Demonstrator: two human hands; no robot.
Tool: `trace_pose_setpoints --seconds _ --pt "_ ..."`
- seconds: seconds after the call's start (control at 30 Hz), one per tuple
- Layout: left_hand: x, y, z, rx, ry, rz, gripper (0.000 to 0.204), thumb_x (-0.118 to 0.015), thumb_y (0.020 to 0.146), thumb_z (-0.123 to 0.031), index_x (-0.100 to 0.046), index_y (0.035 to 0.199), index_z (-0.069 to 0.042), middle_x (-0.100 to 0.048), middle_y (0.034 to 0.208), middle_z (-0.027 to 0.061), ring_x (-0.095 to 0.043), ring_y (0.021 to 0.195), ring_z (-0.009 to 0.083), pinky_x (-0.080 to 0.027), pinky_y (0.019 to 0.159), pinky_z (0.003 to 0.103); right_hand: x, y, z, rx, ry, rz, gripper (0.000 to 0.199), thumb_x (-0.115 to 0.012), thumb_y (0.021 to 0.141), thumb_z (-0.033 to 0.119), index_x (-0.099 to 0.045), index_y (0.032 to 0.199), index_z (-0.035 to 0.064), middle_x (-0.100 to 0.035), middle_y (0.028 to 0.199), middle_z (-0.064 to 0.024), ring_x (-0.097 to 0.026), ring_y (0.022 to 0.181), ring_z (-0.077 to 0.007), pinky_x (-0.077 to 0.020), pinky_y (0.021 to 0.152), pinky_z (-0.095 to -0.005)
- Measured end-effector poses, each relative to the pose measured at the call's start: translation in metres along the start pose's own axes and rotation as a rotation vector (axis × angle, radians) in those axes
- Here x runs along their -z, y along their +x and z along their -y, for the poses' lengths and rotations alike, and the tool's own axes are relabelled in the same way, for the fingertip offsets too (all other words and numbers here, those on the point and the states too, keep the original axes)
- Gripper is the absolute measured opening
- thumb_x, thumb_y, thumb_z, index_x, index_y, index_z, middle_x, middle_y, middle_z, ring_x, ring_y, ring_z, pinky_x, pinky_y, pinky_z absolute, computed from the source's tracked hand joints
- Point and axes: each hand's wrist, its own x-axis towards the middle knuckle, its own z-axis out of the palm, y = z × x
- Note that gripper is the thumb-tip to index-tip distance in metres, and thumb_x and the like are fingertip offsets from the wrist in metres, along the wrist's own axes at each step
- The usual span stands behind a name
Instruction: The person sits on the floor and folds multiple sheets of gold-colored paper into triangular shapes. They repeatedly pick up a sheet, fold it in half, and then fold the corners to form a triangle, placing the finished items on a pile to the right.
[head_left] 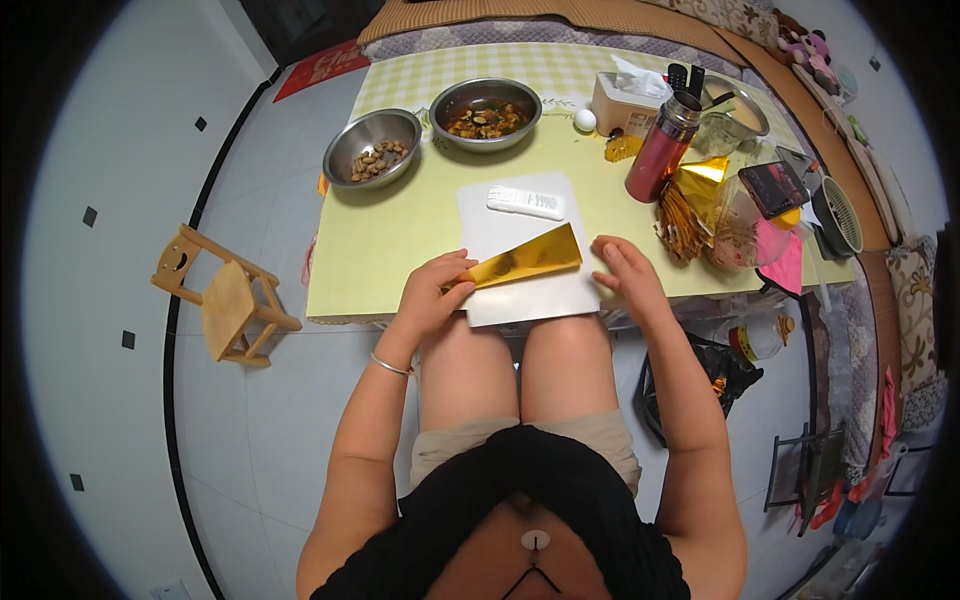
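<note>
Seemingly foil, shiny gold cone (522,262), left hand (432,290) pinching, right hand (625,272) beside

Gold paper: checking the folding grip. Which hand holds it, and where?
The left hand pinches the folded gold paper at its narrow left tip; the right hand rests beside it.

Gold foil sheet (525,258), folded: narrow end pinched by left hand (432,288); right hand (625,272) flat beside wide end (white board (530,298) beneath).
</note>
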Motion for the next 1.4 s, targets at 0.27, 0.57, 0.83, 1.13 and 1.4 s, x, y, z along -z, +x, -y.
trace_pose_setpoints --seconds 0.27,0.57,0.83,1.13,1.4 --pt "-0.001 0.002 -0.003 -0.107 0.011 0.035 0.02 -0.071 0.083 -0.005 -0.076 0.102 -0.003 -0.076 0.11 0.0087 -0.063 0.123 0.0324 -0.049 0.103 0.041 -0.004 0.034 0.005 0.452 -0.693 0.02 0.041 -0.067 0.089 0.008 -0.062 0.13 -0.0008 -0.068 0.125 -0.0174 -0.065 0.112 -0.0311 -0.0498 0.1 -0.0384" --pt "-0.002 -0.002 0.001 -0.175 0.091 0.019 0.013 -0.073 0.081 -0.013 -0.074 0.093 -0.007 -0.076 0.108 0.0035 -0.064 0.12 0.029 -0.045 0.102 0.043 -0.052 0.119 0.026 0.64 -1.273 0.198 0.042 -0.074 0.082 0.01 -0.067 0.123 0.0043 -0.07 0.119 -0.0144 -0.061 0.116 -0.0336 -0.0479 0.101 -0.0442" --pt "0.003 0.002 0.014 -0.229 0.049 0.081 0.018 -0.073 0.082 -0.01 -0.075 0.099 -0.005 -0.076 0.108 0.0067 -0.064 0.121 0.0323 -0.049 0.099 0.042 -0.056 0.159 0.028 0.753 -1.104 0.148 0.022 -0.07 0.087 0.013 -0.07 0.107 0.0031 -0.072 0.103 -0.0121 -0.066 0.103 -0.0327 -0.0508 0.09 -0.0446" --pt "-0.023 0.02 0.001 0.282 -0.109 -0.195 0.013 -0.07 0.09 -0.011 -0.069 0.097 0.001 -0.07 0.082 0.0115 -0.065 0.072 0.0158 -0.052 0.069 0.03 0.01 0.053 -0.01 0.225 -0.055 0.3 0.036 -0.062 0.101 0.032 -0.07 0.113 -0.0011 -0.071 0.108 -0.0066 -0.061 0.104 -0.0102 -0.0481 0.091 -0.0282" --pt "-0.031 0.043 0.005 0.261 0.254 -0.407 0.024 -0.074 0.089 -0.014 -0.067 0.107 0.001 -0.065 0.072 0.0112 -0.06 0.062 0.0224 -0.049 0.062 0.035 -0.035 0.043 -0.026 0.337 -0.616 -0.274 0.021 -0.075 0.088 0.018 -0.072 0.101 0.0007 -0.068 0.075 -0.0102 -0.063 0.063 -0.0234 -0.0506 0.062 -0.0358"
